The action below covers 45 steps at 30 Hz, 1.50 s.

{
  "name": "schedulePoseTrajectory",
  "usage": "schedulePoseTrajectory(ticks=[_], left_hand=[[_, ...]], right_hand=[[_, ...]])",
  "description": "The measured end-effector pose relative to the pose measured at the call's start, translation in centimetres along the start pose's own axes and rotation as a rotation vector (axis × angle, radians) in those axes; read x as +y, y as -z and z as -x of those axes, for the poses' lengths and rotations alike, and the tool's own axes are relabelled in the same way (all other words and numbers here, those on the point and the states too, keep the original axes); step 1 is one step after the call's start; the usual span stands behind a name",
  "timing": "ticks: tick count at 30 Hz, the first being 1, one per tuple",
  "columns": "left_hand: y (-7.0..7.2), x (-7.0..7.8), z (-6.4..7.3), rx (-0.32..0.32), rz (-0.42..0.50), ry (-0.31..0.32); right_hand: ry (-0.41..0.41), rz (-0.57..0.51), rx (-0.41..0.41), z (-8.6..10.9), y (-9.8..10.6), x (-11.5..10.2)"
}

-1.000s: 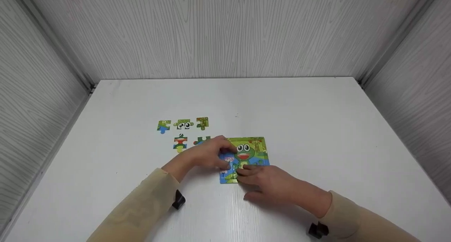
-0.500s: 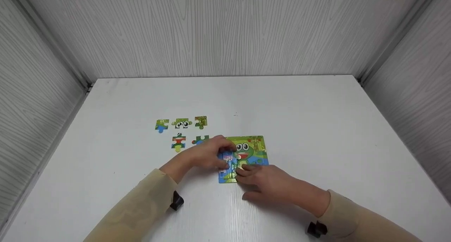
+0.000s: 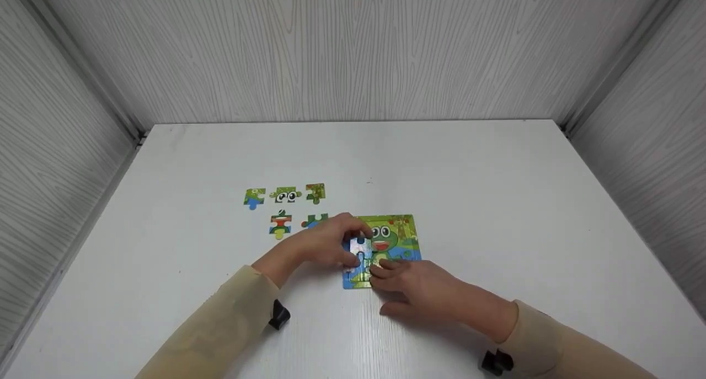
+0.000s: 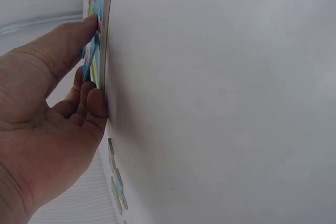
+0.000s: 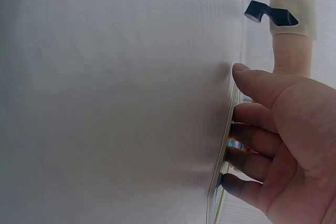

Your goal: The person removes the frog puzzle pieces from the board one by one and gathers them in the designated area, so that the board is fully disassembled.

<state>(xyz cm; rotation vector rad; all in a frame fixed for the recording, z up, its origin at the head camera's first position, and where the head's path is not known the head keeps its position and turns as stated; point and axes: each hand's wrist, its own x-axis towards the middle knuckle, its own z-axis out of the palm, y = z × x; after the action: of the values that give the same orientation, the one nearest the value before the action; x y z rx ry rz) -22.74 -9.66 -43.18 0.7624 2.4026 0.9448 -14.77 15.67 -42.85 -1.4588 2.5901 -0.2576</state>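
Observation:
A frog jigsaw board (image 3: 411,236) with a raised frame lies on the white table. Over its left part, my left hand (image 3: 326,241) pinches a puzzle piece (image 3: 361,247) between thumb and fingers; the piece's face shines with glare. The left wrist view shows that piece (image 4: 90,61) tilted up from the board, its lower end near the fingertips. My right hand (image 3: 430,288) rests extended fingers on the board's lower part, thumb on the table in front. In the right wrist view, the fingertips (image 5: 231,182) press along the board's edge. The lower right of the picture is hidden by this hand.
Several loose pieces lie left of the board: a corner piece (image 3: 254,198), an eyes piece (image 3: 286,195), a tree piece (image 3: 316,193) and a mouth piece (image 3: 280,224). A green-and-blue piece (image 3: 316,220) is partly behind the left hand. Grey panels (image 3: 353,53) enclose the table.
The puzzle piece in my left fingers has tilted up, its face now catching bright light. Both hands stay in almost the same place, and the loose pieces lie as before.

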Motion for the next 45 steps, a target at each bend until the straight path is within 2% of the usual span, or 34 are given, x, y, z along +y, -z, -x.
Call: schedulePoseTrajectory(ticks=[6,10,19,23,28,34,45], left_hand=[[0.2,0.2,0.0,-0.02,-0.044,0.032],[0.4,0.2,-0.1,-0.025,-0.051,0.027],[0.4,0.2,0.0,0.026,-0.019,0.0],[0.7,0.2,0.1,0.062,-0.031,-0.04],[1.7,0.2,0.5,0.114,-0.023,-0.071],[3.0,0.0,1.4,0.175,0.008,-0.035],[5.5,-1.4,3.6,0.245,0.046,-0.024]], right_hand=[[-0.003,-0.009,-0.004,0.0,0.0,-0.1],[-0.004,-0.003,-0.007,-0.1,0.0,-0.1],[0.011,-0.008,0.013,0.0,-0.2,0.1],[0.011,-0.03,0.027,0.1,-0.1,0.1],[-0.006,-0.053,0.016,0.0,0.0,0.1],[-0.016,-0.049,0.001,-0.2,-0.1,0.0],[-0.023,-0.03,-0.02,-0.4,0.0,0.1]])
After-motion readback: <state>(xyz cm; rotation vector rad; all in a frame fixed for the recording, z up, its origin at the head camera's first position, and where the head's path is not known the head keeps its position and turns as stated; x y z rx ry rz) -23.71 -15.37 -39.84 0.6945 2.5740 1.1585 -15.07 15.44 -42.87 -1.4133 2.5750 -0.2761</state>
